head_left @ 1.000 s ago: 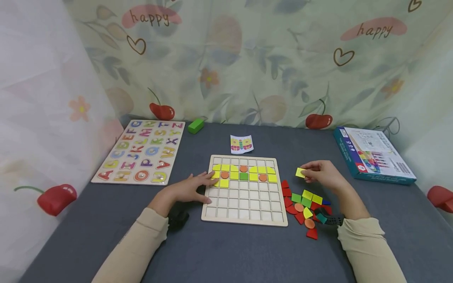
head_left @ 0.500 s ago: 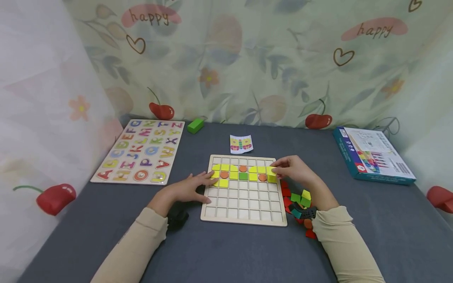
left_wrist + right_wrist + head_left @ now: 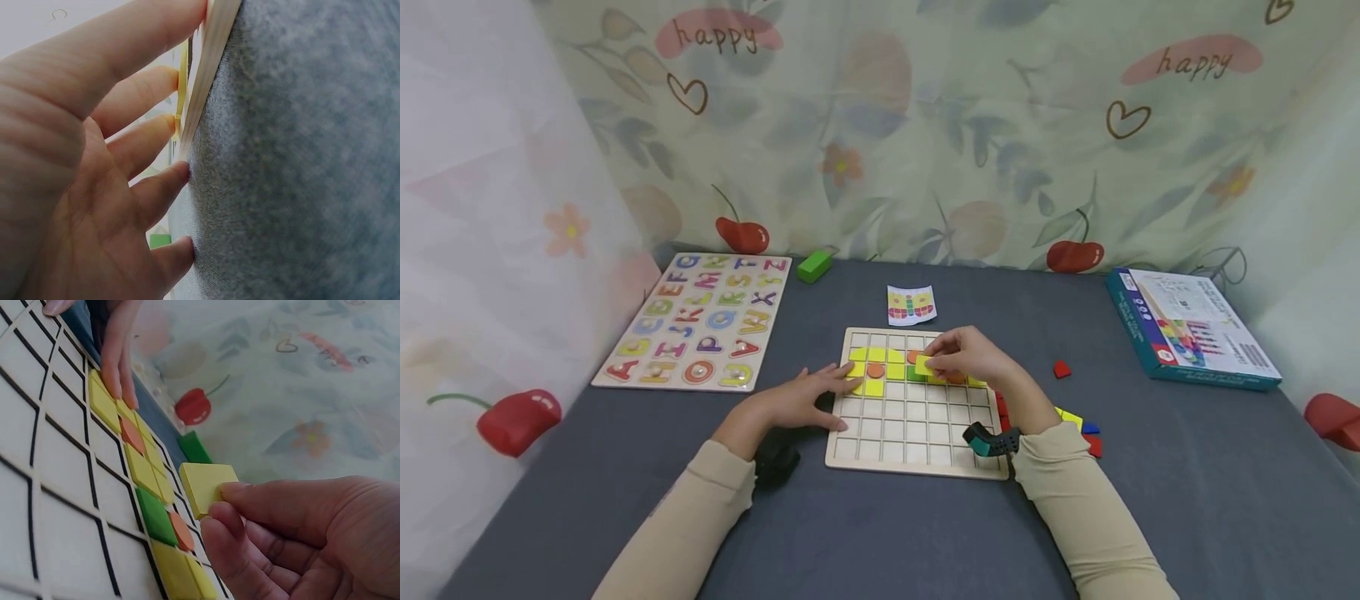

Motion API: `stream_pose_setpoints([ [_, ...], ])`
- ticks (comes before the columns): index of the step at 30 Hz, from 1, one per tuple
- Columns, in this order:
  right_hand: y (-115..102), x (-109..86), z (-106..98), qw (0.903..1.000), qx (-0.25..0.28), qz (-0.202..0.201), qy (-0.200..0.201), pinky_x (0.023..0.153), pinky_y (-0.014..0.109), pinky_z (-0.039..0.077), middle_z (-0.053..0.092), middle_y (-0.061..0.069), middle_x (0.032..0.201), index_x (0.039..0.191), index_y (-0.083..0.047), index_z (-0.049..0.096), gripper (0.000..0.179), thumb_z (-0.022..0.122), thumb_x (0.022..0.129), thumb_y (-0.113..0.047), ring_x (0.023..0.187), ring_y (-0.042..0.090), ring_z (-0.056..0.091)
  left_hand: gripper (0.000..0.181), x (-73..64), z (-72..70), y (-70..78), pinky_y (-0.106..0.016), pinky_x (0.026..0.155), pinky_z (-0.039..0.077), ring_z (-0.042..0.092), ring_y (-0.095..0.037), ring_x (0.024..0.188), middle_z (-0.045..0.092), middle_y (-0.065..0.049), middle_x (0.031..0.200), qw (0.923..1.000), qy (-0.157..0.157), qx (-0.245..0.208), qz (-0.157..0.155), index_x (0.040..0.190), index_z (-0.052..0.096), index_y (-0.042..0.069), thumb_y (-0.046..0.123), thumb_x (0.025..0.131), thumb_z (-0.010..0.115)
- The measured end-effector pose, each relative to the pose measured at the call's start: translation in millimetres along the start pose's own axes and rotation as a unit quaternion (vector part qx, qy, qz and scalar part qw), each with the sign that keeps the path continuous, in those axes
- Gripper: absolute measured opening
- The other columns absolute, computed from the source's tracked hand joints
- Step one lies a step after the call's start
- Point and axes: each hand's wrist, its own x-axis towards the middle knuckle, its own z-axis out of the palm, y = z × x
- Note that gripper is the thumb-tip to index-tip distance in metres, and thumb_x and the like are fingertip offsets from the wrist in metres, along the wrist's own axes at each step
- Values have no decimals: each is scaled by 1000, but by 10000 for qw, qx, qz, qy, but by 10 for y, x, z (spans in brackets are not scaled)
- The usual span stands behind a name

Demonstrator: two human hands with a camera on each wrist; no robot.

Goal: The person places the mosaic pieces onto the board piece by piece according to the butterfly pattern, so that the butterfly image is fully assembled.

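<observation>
My right hand (image 3: 973,358) pinches a yellow square tile (image 3: 209,484) between thumb and fingers, held over the gridded wooden board (image 3: 917,458). Below it in the right wrist view lie a green square tile (image 3: 156,515) and an orange round tile (image 3: 181,531) set in the grid. Yellow and orange tiles fill cells in the upper rows; the hand hides some at the right. With fingers spread, my left hand (image 3: 793,406) rests at the board's left edge. Two of its fingertips touch yellow tiles (image 3: 182,81), and its thumb lies at the board's side.
Loose tiles, among them a red one (image 3: 1062,369), lie right of the board, partly behind the right arm. A small butterfly picture card (image 3: 912,306) lies beyond it. Further out are an alphabet board (image 3: 655,333), a green block (image 3: 815,267) and a box (image 3: 1195,333).
My right hand has carried the yellow tile leftward from beside the board, past its right edge, to over its upper middle. A red tile at the right is uncovered. My left hand has stayed put.
</observation>
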Motion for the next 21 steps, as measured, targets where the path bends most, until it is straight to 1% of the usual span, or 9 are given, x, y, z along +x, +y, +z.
stream_pose_setpoints([
  [4, -39, 75, 137, 9997, 203, 22, -146, 70, 30, 56, 66, 6, 82, 102, 5, 64, 21, 65, 85, -7, 70, 14, 64, 72, 1, -12, 3, -57, 114, -3, 2, -29, 146, 14, -5, 158, 10000, -38, 5, 13, 145, 35, 17, 35, 83, 69],
  [7, -57, 117, 229, 9990, 313, -113, -293, 67, 30, 57, 64, 5, 77, 99, 7, 61, 19, 65, 85, -5, 67, 14, 64, 72, 5, -20, 4, -58, 114, -3, 3, -30, 146, 15, -5, 157, 10000, -47, 31, 42, 145, 36, 17, 35, 83, 69],
  [9, -62, 138, 282, 9991, 222, -172, -320, 64, 27, 55, 63, 4, 74, 95, 6, 61, 16, 66, 84, -4, 64, 13, 63, 72, 10, -24, 5, -59, 113, -3, 3, -30, 146, 15, -6, 157, 10000, -47, 52, 71, 144, 36, 17, 35, 83, 68],
  [11, -64, 143, 326, 9992, -15, -236, -332, 61, 25, 54, 63, 4, 71, 91, 5, 62, 13, 67, 84, -5, 61, 12, 62, 71, 14, -24, 5, -59, 113, -3, 3, -30, 146, 15, -6, 157, 9999, -55, 45, 83, 144, 36, 17, 35, 83, 68],
  [14, -70, 138, 379, 9989, -316, -245, -237, 58, 23, 51, 64, 4, 69, 85, 2, 64, 10, 69, 82, -6, 59, 11, 59, 72, 16, -17, 0, -59, 113, -3, 3, -30, 146, 15, -6, 157, 10000, -63, 2, 52, 144, 36, 16, 35, 83, 69],
  [18, -79, 135, 433, 9975, -594, -342, -148, 57, 22, 51, 65, 5, 70, 82, 1, 67, 8, 71, 80, -5, 58, 10, 58, 72, 18, -9, -11, -58, 114, -4, 2, -29, 146, 14, -5, 158, 10000, -63, -49, -12, 144, 36, 17, 35, 83, 69],
  [21, -77, 140, 451, 9961, -771, -412, -141, 56, 22, 50, 66, 4, 70, 81, 1, 68, 6, 71, 80, -5, 57, 10, 58, 72, 18, -10, -11, -58, 113, -4, 2, -30, 146, 14, -5, 157, 10000, -48, -55, 3, 144, 36, 16, 35, 83, 69],
])
